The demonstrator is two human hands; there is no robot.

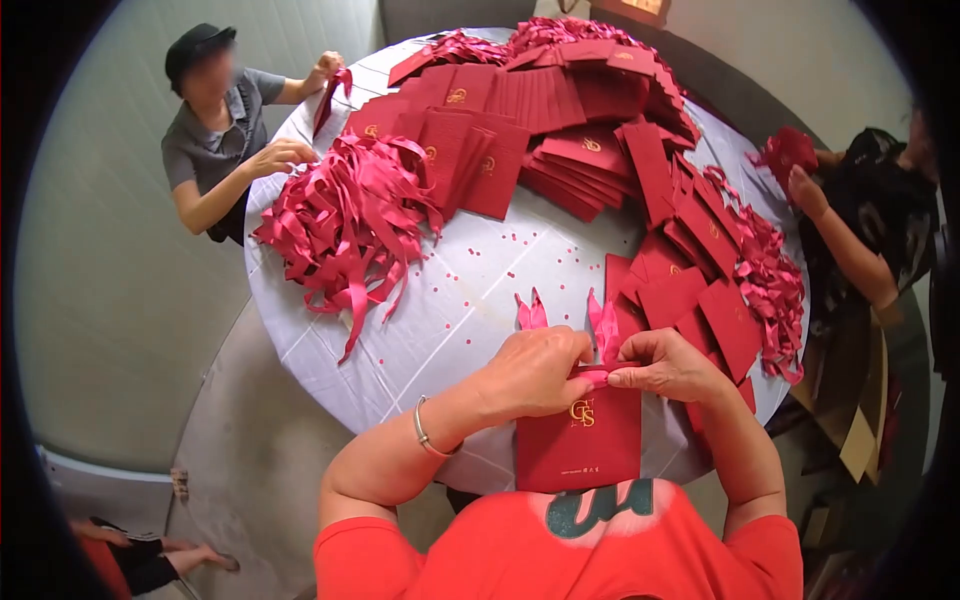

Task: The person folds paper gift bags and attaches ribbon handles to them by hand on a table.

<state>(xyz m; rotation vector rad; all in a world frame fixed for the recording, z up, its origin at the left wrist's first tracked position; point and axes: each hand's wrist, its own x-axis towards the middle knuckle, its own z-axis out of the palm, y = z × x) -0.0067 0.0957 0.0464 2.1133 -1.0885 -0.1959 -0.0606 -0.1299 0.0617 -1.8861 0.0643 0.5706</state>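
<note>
a flat, red, rectangular paper-like bag with a gold emblem (578,445) is at six o'clock, by the table's near edge; at its twelve o'clock end, the left hand (530,370) and right hand (665,368) both pinch a glossy pink ribbon (596,379). small pinkish-red dots (469,342) speckle the round, white-clothed table (420,345). a tangled pink ribbon heap (345,215) lies toward ten o'clock; stacked red bags (560,100) curve from eleven to four. co-workers stand around ten (215,130) and two (850,220).
</note>
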